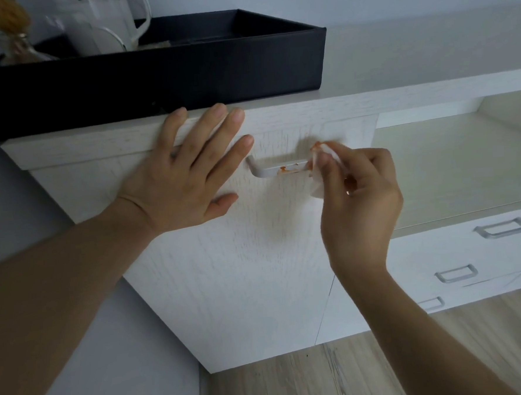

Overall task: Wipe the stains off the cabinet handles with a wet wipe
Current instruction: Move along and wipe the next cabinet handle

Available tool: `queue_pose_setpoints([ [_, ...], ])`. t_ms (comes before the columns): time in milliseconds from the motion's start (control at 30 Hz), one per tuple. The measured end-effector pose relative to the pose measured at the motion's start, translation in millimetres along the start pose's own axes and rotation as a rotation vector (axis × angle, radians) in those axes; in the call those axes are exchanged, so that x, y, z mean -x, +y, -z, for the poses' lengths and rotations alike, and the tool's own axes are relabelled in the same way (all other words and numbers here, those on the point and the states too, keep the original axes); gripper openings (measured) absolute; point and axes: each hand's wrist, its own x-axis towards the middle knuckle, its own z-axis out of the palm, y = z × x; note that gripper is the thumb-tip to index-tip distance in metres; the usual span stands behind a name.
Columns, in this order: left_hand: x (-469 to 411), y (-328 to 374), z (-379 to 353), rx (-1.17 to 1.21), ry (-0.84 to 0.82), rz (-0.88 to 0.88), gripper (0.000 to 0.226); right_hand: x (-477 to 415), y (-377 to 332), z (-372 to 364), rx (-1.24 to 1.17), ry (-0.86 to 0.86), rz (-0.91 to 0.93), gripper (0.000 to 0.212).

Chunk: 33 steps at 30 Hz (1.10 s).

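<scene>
A person's right hand (pixel 357 203) pinches a stained wet wipe (pixel 321 169) against the right end of a red-smeared cabinet handle (pixel 277 168), while the left hand (pixel 187 174), fingers spread wide, presses flat on the white cabinet door (pixel 242 274).

A home room as I see it, white wood-grain cabinet (pixel 242 274), black tray (pixel 184 70) on top of it with a white jug (pixel 111 20) and small vase (pixel 20 51), plank floor (pixel 295 384) below it.
</scene>
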Motion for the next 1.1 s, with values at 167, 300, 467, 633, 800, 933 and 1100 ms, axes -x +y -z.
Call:
queue_pose_setpoints([
  [167,-0.7,1.4,0.0,0.009,-0.006,0.001,0.079,2.1,-8.5,-3.1,0.046,-0.102,0.093,0.014],
  [300,-0.6,0.3,0.0,0.008,-0.007,0.002,0.078,2.9,-11.0,-4.6,0.038,-0.1,0.056,0.015],
  [467,-1.2,1.5,2.7,0.004,-0.037,-0.005,0.077,5.1,-13.2,-6.4,0.049,-0.12,0.07,0.015],
  [633,0.7,0.7,0.2,0.013,-0.014,0.003,0.077,10.0,-7.8,-2.8,-0.063,-0.007,-0.048,0.015],
  [800,-0.2,2.4,1.7,0.009,-0.042,-0.002,0.078,12.2,-11.3,-12.0,0.058,-0.134,0.171,0.014],
  [933,0.5,1.7,0.9,-0.008,-0.047,-0.004,0.077,10.5,-11.1,-11.8,0.024,-0.105,0.155,0.013],
  [1100,-0.7,0.8,2.3,0.011,-0.047,0.004,0.078,10.6,-2.9,-2.4,-0.136,-0.059,-0.028,0.018],
])
